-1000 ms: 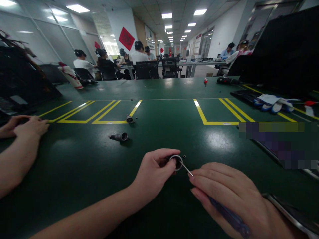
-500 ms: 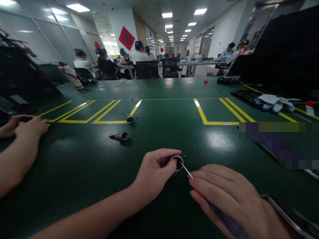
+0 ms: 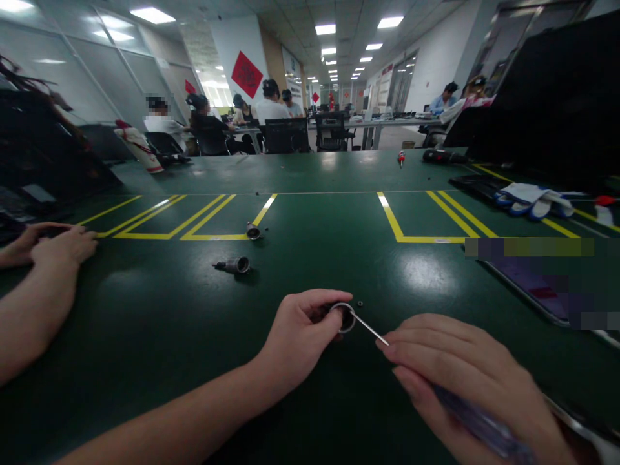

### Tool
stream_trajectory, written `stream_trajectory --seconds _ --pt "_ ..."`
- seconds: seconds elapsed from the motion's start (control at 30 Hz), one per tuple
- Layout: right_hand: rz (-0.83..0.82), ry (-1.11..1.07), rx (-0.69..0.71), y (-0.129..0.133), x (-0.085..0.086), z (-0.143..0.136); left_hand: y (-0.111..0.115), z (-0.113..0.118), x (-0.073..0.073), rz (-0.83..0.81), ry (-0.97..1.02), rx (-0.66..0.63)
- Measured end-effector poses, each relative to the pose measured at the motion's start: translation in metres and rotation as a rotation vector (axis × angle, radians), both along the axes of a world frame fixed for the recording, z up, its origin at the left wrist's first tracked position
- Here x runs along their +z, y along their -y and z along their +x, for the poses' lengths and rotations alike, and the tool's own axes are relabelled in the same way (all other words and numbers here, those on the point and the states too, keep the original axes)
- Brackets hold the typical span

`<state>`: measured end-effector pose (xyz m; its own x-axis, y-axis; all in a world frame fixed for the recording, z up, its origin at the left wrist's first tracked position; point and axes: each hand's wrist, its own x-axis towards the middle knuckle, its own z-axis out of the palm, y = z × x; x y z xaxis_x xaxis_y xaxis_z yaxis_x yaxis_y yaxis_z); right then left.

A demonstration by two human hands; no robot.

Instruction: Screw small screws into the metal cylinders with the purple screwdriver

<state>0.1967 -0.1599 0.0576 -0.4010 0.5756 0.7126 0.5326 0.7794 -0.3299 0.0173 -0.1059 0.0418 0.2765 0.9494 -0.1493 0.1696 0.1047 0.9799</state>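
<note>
Near the middle of the green table, my left hand (image 3: 303, 332) grips a round hollow metal part (image 3: 345, 318) between thumb and fingers, its open end facing me. My right hand (image 3: 455, 368) is closed on a screwdriver (image 3: 371, 327) with a clear purplish handle. The thin shaft points up and left, and its tip is at the rim of the metal part. A tiny dark nut (image 3: 360, 303) lies just beyond the part. Farther left rest a metal piece with a narrow stem (image 3: 233, 265) and a short round metal piece (image 3: 252, 231).
Another person's hands (image 3: 62, 245) are at the left edge. A phone (image 3: 527, 284) lies at the right, with white and blue gloves (image 3: 533, 199) behind it. A red screwdriver (image 3: 401, 159) and a dark tool (image 3: 443, 157) lie near the far edge. Yellow tape (image 3: 431, 240) marks the table.
My right hand has moved right, drawing the screwdriver partly back, so more of its shaft shows and its tip is nearer the rim. My left hand has barely moved.
</note>
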Motion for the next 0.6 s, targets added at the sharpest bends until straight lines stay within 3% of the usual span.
stream_trajectory --seconds 0.13,0.23,0.33,0.6 --pt "-0.325 -0.368 -0.142 -0.018 -0.006 0.015 -0.004 -0.004 0.002 -0.078 0.095 0.014" --pt "-0.651 -0.635 -0.122 -0.04 -0.017 0.023 -0.006 -0.007 0.005 -0.147 0.225 0.025" --pt "-0.883 -0.726 -0.141 -0.054 -0.025 0.024 -0.008 -0.01 0.007 -0.193 0.311 0.006" --pt "-0.972 -0.604 -0.2 -0.056 -0.031 0.021 -0.011 -0.012 0.004 -0.257 0.363 -0.011"
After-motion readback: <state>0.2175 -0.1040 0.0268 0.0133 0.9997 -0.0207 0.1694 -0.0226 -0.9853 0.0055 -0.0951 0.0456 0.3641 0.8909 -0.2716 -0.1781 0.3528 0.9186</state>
